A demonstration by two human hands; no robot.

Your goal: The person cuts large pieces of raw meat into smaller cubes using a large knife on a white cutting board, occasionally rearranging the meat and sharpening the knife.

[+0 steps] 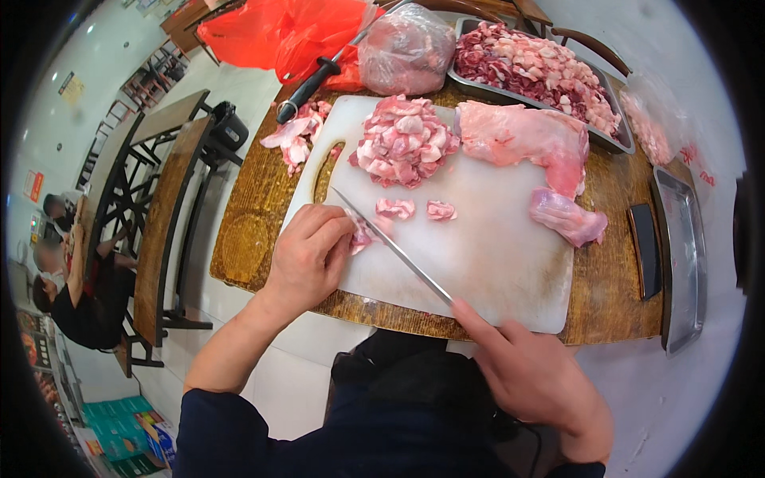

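Note:
My left hand [314,251] presses a strip of raw meat [366,234] onto a white plastic cutting board [478,263], fingers curled at its edge. In my right hand [526,364] is a long kitchen knife [397,248]; its blade lies across the meat beside my left fingertips, the tip pointing away to the left. Two cut pieces, one piece of meat [395,208] and a smaller chunk [441,210], lie just beyond the blade. A heap of cut meat [407,140] sits further up the board. To its right lies a large slab of raw meat [523,134], with a smaller piece [568,215] below it.
A metal tray of cut meat [624,134] stands at the back right. Behind the board are a sharpening steel [311,86], red plastic bags [287,36] and a bagged lump of meat [406,51]. A phone [645,251] and a bare metal tray [681,263] sit rightward. People sit far left.

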